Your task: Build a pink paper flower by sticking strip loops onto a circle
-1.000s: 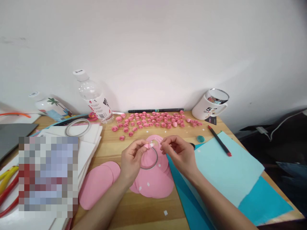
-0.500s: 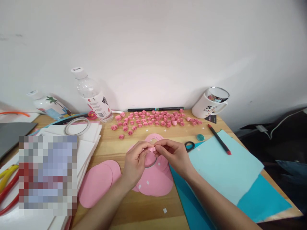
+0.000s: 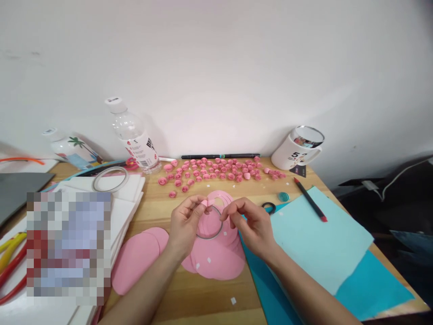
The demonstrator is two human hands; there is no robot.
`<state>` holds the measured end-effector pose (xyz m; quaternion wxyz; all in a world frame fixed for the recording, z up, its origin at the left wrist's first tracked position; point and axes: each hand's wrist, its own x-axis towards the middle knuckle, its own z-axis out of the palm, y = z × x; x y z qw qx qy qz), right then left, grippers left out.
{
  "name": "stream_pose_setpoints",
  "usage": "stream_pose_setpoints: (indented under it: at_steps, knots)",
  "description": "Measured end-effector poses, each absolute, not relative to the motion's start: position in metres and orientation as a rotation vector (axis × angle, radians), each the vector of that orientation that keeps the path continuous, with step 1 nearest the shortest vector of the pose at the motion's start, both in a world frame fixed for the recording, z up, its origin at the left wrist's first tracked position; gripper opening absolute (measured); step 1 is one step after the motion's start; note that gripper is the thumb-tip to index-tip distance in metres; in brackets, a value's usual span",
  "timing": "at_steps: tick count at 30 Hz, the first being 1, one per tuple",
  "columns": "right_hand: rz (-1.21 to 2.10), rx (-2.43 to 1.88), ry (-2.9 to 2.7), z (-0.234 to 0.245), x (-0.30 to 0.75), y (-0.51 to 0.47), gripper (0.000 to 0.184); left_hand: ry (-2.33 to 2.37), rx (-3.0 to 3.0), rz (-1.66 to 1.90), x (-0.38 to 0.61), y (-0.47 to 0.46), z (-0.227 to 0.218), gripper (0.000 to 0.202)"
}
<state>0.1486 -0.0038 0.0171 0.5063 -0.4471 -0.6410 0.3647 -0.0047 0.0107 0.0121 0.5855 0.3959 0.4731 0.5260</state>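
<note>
My left hand (image 3: 187, 221) pinches a small pink paper strip (image 3: 210, 202) between thumb and fingertips, over the middle of the table. Just to the right, my right hand (image 3: 252, 223) is apart from the strip, its thumb and fingers curled together. Whether a small piece sits in that pinch I cannot make out. Below both hands lie overlapping pink paper circles (image 3: 219, 262), with a narrow roll of tape (image 3: 207, 238) on top and small white squares scattered over them. Beyond the hands, many small rolled pink paper flowers (image 3: 221, 176) stand in a loose group.
More pink circles (image 3: 135, 259) lie left, beside a stack of white sheets (image 3: 126, 194) bearing another tape roll (image 3: 95, 183). A bottle (image 3: 137, 140), a black pen (image 3: 240, 155) and a mug (image 3: 292, 149) stand or lie by the wall. Right are blue sheets (image 3: 321, 239), a pencil (image 3: 310, 199) and scissors (image 3: 269, 207).
My hands were together at the small pink paper; now they are apart. The right hand has moved off to the right, while the left keeps the strip, slightly further left.
</note>
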Motion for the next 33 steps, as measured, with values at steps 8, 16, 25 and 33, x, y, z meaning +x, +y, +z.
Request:
stream_pose_setpoints:
  at_steps: [8,16,25,33]
  knots:
    - [0.159,-1.019,-1.902,0.006,0.153,0.003,0.018,0.923,0.945,1.048,-0.004,0.008,0.016,0.017]
    - [0.198,-1.03,-2.048,-0.003,0.156,0.002,0.021,0.911,0.929,1.039,-0.006,0.008,0.01,0.019]
    - [0.209,-1.028,-1.956,0.0,0.154,0.0,0.019,1.008,1.087,0.976,-0.006,0.007,0.017,0.018]
    - [0.324,-1.042,-1.76,0.015,0.148,-0.001,0.013,0.965,1.146,0.987,-0.007,0.006,0.022,0.015]
